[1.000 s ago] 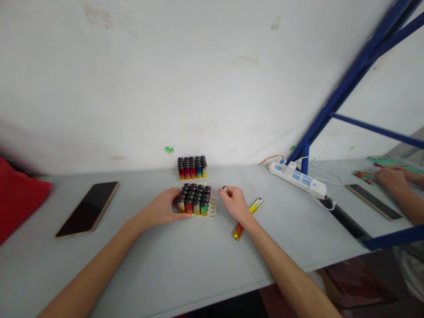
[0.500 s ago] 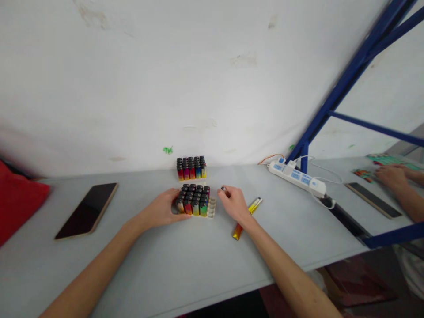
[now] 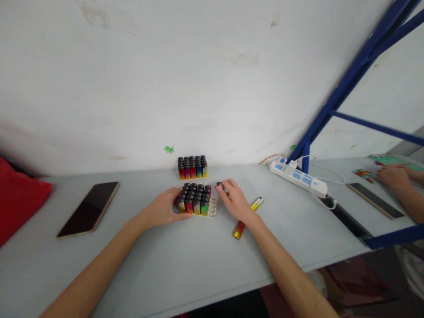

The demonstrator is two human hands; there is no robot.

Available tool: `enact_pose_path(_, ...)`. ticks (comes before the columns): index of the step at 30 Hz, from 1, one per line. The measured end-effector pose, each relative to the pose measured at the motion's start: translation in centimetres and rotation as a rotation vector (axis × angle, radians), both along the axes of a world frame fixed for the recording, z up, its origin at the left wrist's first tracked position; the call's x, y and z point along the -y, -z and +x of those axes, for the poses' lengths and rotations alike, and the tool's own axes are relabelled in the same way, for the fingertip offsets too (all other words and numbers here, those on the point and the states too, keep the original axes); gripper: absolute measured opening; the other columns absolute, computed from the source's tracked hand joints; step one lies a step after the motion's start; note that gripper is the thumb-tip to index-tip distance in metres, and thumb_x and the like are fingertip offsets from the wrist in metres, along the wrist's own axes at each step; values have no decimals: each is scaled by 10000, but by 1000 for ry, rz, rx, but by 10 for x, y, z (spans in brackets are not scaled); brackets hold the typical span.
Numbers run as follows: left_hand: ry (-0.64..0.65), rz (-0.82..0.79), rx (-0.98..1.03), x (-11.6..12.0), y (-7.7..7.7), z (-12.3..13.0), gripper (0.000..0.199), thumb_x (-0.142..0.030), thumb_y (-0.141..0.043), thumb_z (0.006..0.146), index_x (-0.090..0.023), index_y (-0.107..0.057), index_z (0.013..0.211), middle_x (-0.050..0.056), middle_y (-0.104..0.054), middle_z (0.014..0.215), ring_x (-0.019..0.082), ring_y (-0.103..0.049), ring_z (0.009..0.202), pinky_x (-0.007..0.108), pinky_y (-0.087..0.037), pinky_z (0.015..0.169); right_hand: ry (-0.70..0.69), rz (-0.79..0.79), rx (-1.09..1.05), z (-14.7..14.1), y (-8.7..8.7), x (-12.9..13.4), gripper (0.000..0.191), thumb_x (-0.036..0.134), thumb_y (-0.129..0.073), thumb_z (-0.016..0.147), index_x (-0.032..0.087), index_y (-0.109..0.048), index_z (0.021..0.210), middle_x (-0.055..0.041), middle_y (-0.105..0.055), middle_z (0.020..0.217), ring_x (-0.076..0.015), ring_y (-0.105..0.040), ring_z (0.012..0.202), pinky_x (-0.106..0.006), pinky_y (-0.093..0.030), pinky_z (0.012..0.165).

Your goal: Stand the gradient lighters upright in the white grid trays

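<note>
A white lighter tray (image 3: 212,207) stands on the table, with several upright colourful lighters (image 3: 196,206) with black tops in it. Its right-hand column of slots holds nothing. My left hand (image 3: 166,207) grips the tray from the left, thumb along its front. Just right of the tray, my right hand (image 3: 233,199) is closed on a lighter (image 3: 219,184); its black top pokes out and the rest is hidden by my fingers. Under and beside my right wrist lie a yellow lighter (image 3: 257,203) and a red-and-yellow lighter (image 3: 239,230).
Against the wall stands a second group of lighters (image 3: 192,168). A phone (image 3: 89,210) and red cloth (image 3: 23,198) lie left. To the right are a white power strip (image 3: 298,178) with cables and a blue metal frame (image 3: 334,97). Another person's hands (image 3: 394,176) work beyond it.
My right hand has turned and lifted slightly, with the lighter's black top now showing past the fingertips toward the tray. My left hand keeps its grip; the view has shifted slightly.
</note>
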State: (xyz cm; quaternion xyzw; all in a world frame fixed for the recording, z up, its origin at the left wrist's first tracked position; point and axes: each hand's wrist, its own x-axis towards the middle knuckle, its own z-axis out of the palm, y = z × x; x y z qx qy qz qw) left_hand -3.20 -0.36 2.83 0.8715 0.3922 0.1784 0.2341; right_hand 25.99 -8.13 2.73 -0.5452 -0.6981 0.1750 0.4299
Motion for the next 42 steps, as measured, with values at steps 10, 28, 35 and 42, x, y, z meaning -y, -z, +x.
enact_pose_path(10,-1,-12,-10,2,-2,0,665,-642,-872,707,-206,-795,1203,164,-840,1244,405,-770,1153,508,-617,1089,23,-85,41,4,4,-3,399,440,-541,1166,260,-519,810,-19,-694,778,-199,-634,735,-312,-429,753)
enact_pose_path(28,4,12,24,0,1,0,648,-635,-890,683,-242,-815,1193,147,-859,1225,399,-782,1135,495,-630,1077,-144,-55,199,13,4,-6,357,413,-603,1174,241,-589,861,-26,-690,886,-200,-616,812,-315,-459,806)
enact_pose_path(35,5,28,36,-1,1,0,636,-632,-885,684,-227,-818,1169,147,-859,1209,401,-788,1100,495,-636,1060,-153,-68,274,8,10,-11,309,342,-644,1162,217,-653,879,-23,-692,881,-186,-617,814,-298,-455,801)
enact_pose_path(42,2,33,18,1,-2,3,637,-638,-880,691,-215,-804,1161,150,-851,1172,402,-792,1050,499,-655,1018,286,-205,285,52,-8,9,350,482,-597,1160,219,-754,1330,-63,-808,926,-239,-748,859,-326,-506,802)
